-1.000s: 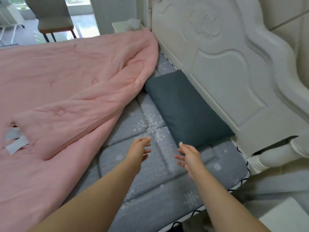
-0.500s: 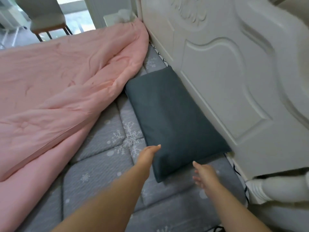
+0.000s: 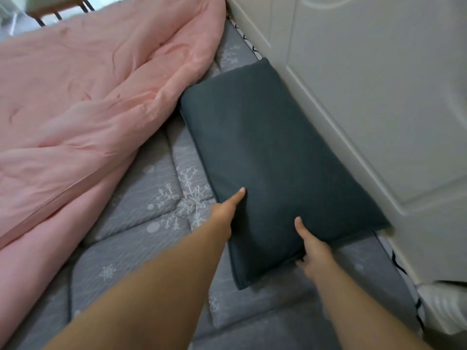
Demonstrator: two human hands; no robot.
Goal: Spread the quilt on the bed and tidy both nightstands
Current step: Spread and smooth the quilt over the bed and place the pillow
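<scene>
The pink quilt (image 3: 88,109) lies bunched over the left of the bed, its folded edge reaching the far corner of a dark blue-grey pillow (image 3: 265,152). That pillow lies flat along the headboard. My left hand (image 3: 226,210) grips its left edge, thumb on top, fingers hidden beneath. At the near short edge my right hand (image 3: 313,248) pinches the pillow, thumb on top and fingers curled under. No nightstand is in view.
The grey snowflake-patterned mattress (image 3: 151,210) shows between quilt and pillow and under my arms. The white carved headboard (image 3: 379,97) rises on the right, its foot (image 3: 444,309) at the bed's corner. Chair legs (image 3: 58,11) stand beyond the bed, top left.
Both hands moved forward from above the mattress and took hold of the pillow's near end. The view has closed in toward the headboard.
</scene>
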